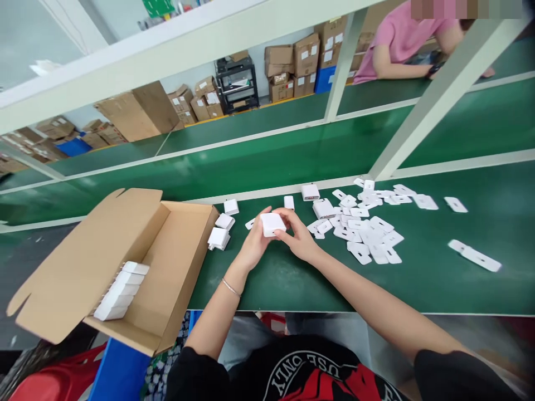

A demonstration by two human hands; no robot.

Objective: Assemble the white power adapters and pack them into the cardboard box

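Both hands [253, 240] [300, 238] hold a white block [273, 224] above the green table [276, 284].

You have one white block [273, 224] between your two hands [300, 239]. At left, one open carton [188, 273] holds probably five small white boxes [125, 291], tightly packed; at least three loose blocks [224, 221] stand beside it. Three far blocks [310, 192] follow, then over twenty flat white pieces [371, 234] at right.
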